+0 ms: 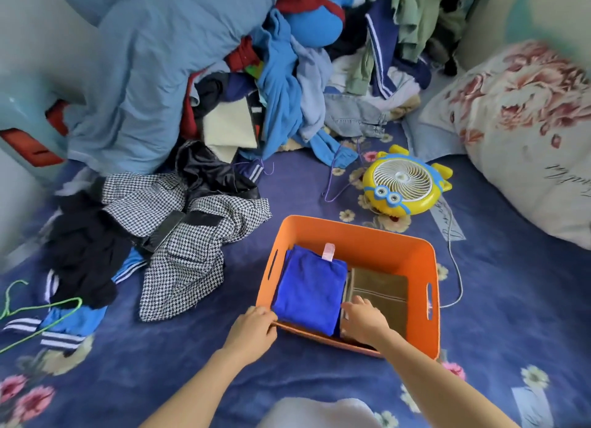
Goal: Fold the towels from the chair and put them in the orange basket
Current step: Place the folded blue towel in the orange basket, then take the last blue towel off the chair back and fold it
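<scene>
The orange basket [377, 235] stands on the blue flowered bedsheet in front of me. Inside it, a folded blue towel [308, 288] with a pink tag lies on the left, and a folded brown towel [382, 287] lies on the right. My left hand [254, 327] grips the basket's near rim at its left corner. My right hand [364, 320] reaches into the basket and presses on the near end of the brown towel, fingers slightly spread. A pale blue plastic chair [22, 120] shows at the far left edge.
A big heap of mixed clothes [256, 76] fills the back. A houndstooth garment [179, 235] lies left of the basket. A yellow toy-shaped fan [404, 181] with a cord sits behind the basket. A floral pillow [524, 133] is at right, and a green hanger [38, 312] at left.
</scene>
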Demonstrator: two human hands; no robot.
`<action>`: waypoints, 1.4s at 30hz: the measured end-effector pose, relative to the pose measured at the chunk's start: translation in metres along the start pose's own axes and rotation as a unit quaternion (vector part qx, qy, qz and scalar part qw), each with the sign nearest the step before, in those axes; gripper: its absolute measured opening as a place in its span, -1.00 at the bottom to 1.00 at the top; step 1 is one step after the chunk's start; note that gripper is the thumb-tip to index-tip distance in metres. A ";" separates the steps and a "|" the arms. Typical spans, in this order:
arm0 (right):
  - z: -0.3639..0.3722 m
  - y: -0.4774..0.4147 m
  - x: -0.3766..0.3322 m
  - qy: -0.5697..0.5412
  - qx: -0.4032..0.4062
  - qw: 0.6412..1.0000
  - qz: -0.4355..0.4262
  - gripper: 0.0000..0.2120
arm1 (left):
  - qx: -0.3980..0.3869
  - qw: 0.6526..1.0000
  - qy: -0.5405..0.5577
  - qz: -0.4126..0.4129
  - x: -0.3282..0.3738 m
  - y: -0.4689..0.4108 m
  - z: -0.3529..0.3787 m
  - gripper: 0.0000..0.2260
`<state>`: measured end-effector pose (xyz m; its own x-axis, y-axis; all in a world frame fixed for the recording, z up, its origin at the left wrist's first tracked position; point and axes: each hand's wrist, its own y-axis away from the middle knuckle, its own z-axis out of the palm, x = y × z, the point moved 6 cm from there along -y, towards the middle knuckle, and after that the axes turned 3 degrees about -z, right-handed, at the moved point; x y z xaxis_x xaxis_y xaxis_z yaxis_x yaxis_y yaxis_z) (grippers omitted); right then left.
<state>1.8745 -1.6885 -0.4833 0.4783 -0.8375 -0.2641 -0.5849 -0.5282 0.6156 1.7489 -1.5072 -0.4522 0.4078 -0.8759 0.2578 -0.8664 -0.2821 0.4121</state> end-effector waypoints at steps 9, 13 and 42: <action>-0.035 0.057 -0.015 0.076 0.080 0.992 -0.060 -0.64 | 0.105 0.990 0.080 -0.039 -0.020 0.063 -0.033 -0.72; -0.047 0.094 -0.024 0.100 0.093 0.987 -0.084 -0.58 | 0.168 0.978 0.113 -0.043 -0.038 0.096 -0.060 -0.73; 0.098 0.325 -0.527 0.366 0.094 0.616 -0.692 -0.52 | 0.394 0.608 0.288 -0.626 -0.154 0.646 0.059 -0.74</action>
<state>1.3679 -1.4323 -0.2172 0.7310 0.6823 0.0079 0.6806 -0.7300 0.0622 1.1094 -1.5775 -0.2770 0.7264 0.4376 0.5300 0.4509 -0.8854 0.1129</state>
